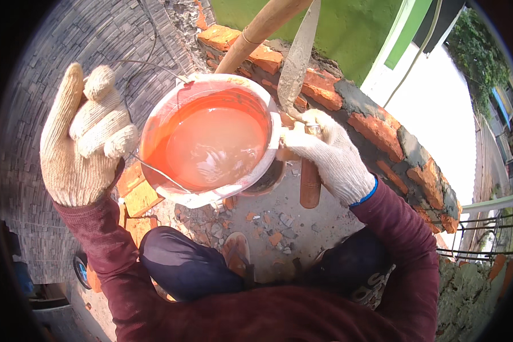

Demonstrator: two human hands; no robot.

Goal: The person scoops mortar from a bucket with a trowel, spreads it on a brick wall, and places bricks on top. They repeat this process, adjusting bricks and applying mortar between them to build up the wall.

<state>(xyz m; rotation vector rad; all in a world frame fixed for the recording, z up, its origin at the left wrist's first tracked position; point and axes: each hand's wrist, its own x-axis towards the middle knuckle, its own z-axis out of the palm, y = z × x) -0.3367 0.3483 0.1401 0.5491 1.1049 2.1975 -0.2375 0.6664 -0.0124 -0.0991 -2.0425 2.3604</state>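
Note:
A white-rimmed bucket [272, 117] with a reddish inside holds cloudy water [211, 142] in front of me. Its thin wire handle [159, 171] runs to my left hand [88, 137], in a cream knitted glove, whose fingers are mostly curled round it with one stretched upward. My right hand [330, 151], gloved alike, grips a trowel [299, 62] near its neck. The mortar-smeared blade points away from me, and the wooden handle [310, 188] sticks out below the hand. Fingertips of this hand also touch the bucket's right rim.
A curved low brick wall [376, 134] with grey mortar runs along the right. A wooden pole [256, 37] leans behind the bucket, and another container [271, 179] stands partly hidden beneath it. Loose bricks [141, 199] lie at left; rubble [268, 228] covers the ground near my feet.

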